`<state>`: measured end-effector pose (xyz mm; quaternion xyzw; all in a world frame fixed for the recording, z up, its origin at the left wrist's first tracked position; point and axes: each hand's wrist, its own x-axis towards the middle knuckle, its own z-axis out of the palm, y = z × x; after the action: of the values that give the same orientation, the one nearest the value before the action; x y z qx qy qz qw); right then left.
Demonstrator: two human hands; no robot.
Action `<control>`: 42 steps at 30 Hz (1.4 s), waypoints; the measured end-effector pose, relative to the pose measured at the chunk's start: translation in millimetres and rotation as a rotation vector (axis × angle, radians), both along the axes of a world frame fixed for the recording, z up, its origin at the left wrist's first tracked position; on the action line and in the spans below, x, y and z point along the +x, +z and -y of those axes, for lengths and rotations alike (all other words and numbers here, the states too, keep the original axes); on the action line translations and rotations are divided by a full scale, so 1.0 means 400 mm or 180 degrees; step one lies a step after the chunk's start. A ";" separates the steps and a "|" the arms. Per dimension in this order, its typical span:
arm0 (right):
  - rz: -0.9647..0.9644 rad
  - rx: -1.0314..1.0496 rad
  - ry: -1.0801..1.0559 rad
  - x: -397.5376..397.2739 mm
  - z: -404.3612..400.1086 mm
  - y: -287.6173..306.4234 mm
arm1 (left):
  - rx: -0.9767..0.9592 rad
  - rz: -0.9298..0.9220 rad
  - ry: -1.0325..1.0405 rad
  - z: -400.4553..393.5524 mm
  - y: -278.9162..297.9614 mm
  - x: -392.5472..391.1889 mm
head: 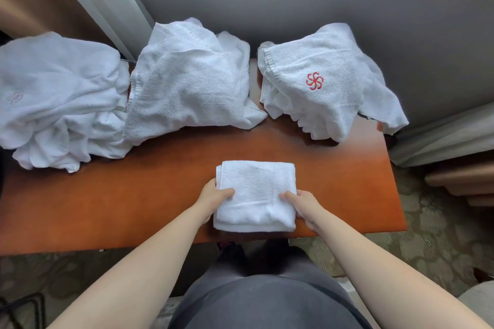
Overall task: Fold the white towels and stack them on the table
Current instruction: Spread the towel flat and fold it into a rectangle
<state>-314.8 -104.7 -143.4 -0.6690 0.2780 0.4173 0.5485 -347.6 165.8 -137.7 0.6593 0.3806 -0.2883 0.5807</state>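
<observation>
In the head view, a folded white towel [255,195] lies on the orange-brown surface [133,195], close to its near edge, and it serves here as the landmark. The left hand [213,199] holds the left side of this towel: the thumb lies on top of the cloth and the fingers go around its edge, so this grip is curled on the towel. The right hand [303,205] holds the right side in the same way, with the thumb on top and the other fingers hidden under or behind the edge. Beyond the folded towel, at the far side of the surface, three loose heaps of white towels lie in a row. The left heap [58,99] is far to the left of the folded towel and hangs partly over the surface edge. The middle heap [187,83] is behind it and a little to the left, touching the left heap. The right heap [320,80] is behind it to the right and shows a red flower-like emblem [314,80] on top.
</observation>
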 end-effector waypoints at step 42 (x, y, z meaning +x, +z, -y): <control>0.1726 -0.1389 -0.0571 0.178 0.565 0.073 | 0.1182 0.0210 -0.0558 0.520 0.036 0.275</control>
<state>-243.5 -330.8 -114.0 -0.8298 0.2626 0.1056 0.4810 -237.4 -42.1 -123.4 0.7947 0.3492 -0.2410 0.4341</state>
